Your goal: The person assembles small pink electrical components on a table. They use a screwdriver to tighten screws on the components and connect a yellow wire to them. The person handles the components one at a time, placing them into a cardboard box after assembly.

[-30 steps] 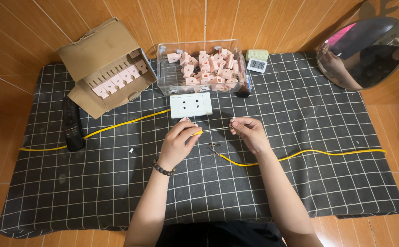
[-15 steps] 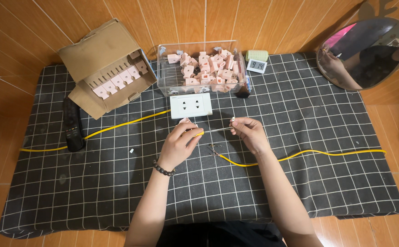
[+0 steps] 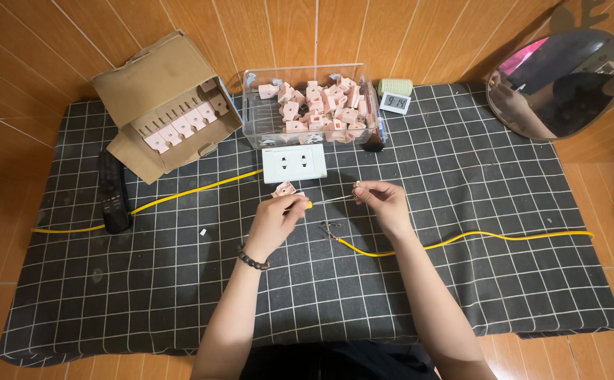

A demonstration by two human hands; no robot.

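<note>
1. While both hands are working at the middle, a black cloth with a white grid is covering the wooden floor and carrying everything else.
2. Lying across that cloth, two yellow cables are running outward: the left cable is heading off past a black remote, and the right cable is ending in bared, splayed strands just below the hands.
3. Sitting at the upper right, a round dark mirror is leaning at the cloth's corner.
4. Standing open at the upper left, a brown cardboard box is showing a row of pale pink parts in its slots.
5. Resting beside it, a clear plastic tub is holding a loose heap of the same pink parts; a small white digital clock and a green spool are sitting just to its right.
6. Lying face up below the tub, a white socket plate is waiting unwired, so by my judgement the wiring is only beginning: strands are stripped, nothing is joined yet.
7. Closing around a yellow-handled screwdriver, the left hand is gripping it, with one pink part lying just above.
8. Pinching narrowly, the right hand is holding a tiny metal piece at the screwdriver's tip; what it is I cannot tell.
</note>
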